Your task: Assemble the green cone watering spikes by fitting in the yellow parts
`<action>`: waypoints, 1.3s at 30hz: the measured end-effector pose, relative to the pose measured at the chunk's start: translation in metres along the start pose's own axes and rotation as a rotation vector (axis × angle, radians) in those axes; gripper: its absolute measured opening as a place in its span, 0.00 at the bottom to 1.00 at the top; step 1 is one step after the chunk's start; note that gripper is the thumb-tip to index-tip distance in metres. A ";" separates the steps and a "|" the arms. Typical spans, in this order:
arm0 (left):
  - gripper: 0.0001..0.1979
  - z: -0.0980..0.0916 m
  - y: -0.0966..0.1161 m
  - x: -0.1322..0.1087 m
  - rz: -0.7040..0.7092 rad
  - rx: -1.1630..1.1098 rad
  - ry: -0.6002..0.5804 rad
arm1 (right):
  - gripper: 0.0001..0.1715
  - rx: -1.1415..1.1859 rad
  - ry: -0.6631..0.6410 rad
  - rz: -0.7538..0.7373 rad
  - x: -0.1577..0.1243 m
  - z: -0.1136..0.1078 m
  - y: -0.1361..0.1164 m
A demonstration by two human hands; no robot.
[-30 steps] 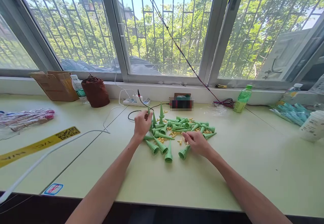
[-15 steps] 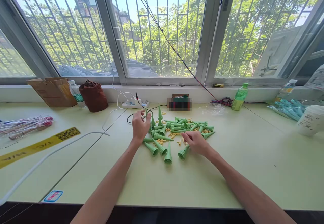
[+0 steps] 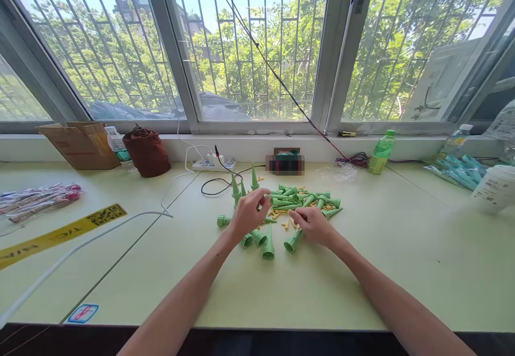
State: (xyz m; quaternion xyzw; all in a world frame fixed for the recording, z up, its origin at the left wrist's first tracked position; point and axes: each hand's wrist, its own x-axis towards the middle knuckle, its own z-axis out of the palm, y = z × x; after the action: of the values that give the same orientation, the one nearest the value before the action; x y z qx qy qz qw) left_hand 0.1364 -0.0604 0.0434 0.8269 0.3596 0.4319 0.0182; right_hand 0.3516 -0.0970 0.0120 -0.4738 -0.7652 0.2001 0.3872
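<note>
My left hand (image 3: 250, 212) hovers over the left part of a heap of green cone-shaped plastic spikes (image 3: 285, 199), fingers loosely curved and apart, with nothing seen in it. On the heap's right side my right hand (image 3: 313, 224) is closed in a pinch; whatever lies between its fingertips is too small to make out. Below it a green spike (image 3: 292, 242) lies with its open end toward me. Beyond my left hand several spikes stand point up, among them a green spike (image 3: 255, 178). Small yellow plastic pieces (image 3: 286, 226) are scattered among the spikes.
Behind the heap are a power strip (image 3: 215, 164), a black cable (image 3: 213, 192) and a blurred-out box (image 3: 285, 164). A green bottle (image 3: 381, 153) and white cup (image 3: 494, 190) stand right; a brown pouch (image 3: 147, 151) and cardboard box (image 3: 82, 146) left.
My left hand has moved right and toward me, from beside the upright spikes to over the heap, uncovering those spikes. My right hand stays pinched in nearly the same place.
</note>
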 end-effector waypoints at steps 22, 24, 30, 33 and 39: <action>0.08 0.012 -0.001 -0.005 -0.022 0.096 -0.336 | 0.11 -0.023 0.085 0.051 0.000 -0.006 -0.006; 0.10 0.011 -0.002 -0.005 -0.022 0.105 -0.334 | 0.10 -0.024 0.080 0.058 0.000 -0.006 -0.006; 0.16 0.015 -0.008 -0.008 0.005 0.141 -0.394 | 0.10 -0.027 0.063 0.055 -0.001 -0.006 -0.005; 0.18 0.017 -0.010 -0.009 0.006 0.124 -0.423 | 0.10 -0.028 0.064 0.044 -0.001 -0.006 -0.004; 0.18 0.017 -0.008 -0.009 0.006 0.116 -0.450 | 0.11 -0.032 0.056 0.032 0.000 -0.005 -0.003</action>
State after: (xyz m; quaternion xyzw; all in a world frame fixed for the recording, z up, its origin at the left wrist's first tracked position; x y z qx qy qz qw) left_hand 0.1403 -0.0552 0.0236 0.9030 0.3684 0.2154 0.0491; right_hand 0.3541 -0.0988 0.0170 -0.4975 -0.7495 0.1808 0.3975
